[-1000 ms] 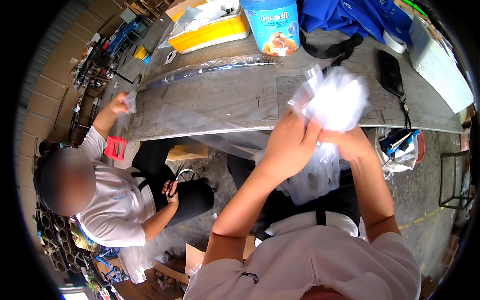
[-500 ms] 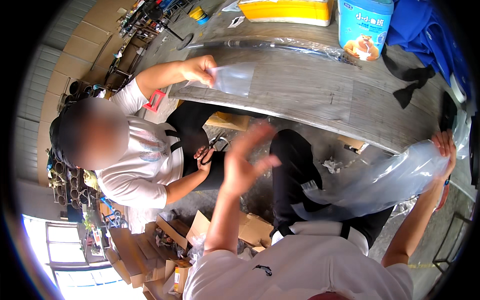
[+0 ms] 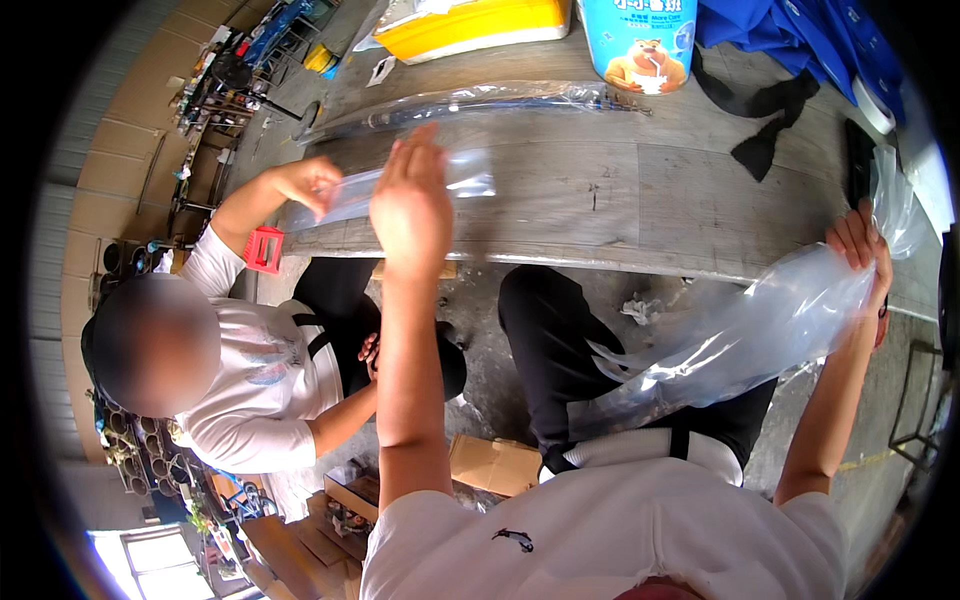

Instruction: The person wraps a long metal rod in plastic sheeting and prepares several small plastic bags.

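Wooden bench — clear, crumpled plastic bag

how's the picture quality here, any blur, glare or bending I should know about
Head view: strong fisheye, the table edge bows and the corners go black. The left hand is slightly motion-blurred; the right hand grips a clear plastic bag that smears and catches glare. Bright daylight washes out the lower left; a co-worker's face is blurred.

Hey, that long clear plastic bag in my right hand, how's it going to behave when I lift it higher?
Probably floppy: the clear plastic bag sags from the right hand toward the lap. Likely very light, since one hand holds it. Its glossy film may slip and catch air.
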### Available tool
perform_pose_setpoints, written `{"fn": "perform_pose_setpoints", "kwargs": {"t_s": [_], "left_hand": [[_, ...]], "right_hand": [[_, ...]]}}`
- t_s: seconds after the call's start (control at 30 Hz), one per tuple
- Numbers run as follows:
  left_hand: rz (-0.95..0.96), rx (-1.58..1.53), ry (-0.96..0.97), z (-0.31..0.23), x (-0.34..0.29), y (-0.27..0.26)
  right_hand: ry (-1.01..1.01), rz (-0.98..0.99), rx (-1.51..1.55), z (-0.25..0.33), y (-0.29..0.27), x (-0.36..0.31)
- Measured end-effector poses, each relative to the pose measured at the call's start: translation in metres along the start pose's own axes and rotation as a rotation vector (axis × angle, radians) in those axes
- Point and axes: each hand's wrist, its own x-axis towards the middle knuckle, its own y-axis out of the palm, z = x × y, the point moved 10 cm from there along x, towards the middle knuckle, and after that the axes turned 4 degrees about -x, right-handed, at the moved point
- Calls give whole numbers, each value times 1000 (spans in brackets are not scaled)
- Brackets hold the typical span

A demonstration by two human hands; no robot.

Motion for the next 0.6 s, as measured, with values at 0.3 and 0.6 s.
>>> {"fn": "perform_pose_setpoints", "kwargs": {"t_s": [0.3, 0.6], "left_hand": [[176, 25, 141, -101, -14, 65], [289, 1, 245, -104, -16, 76]], "right_hand": [[-40, -43, -51, 3, 4, -3], [-67, -16, -49, 4, 2, -7]]}}
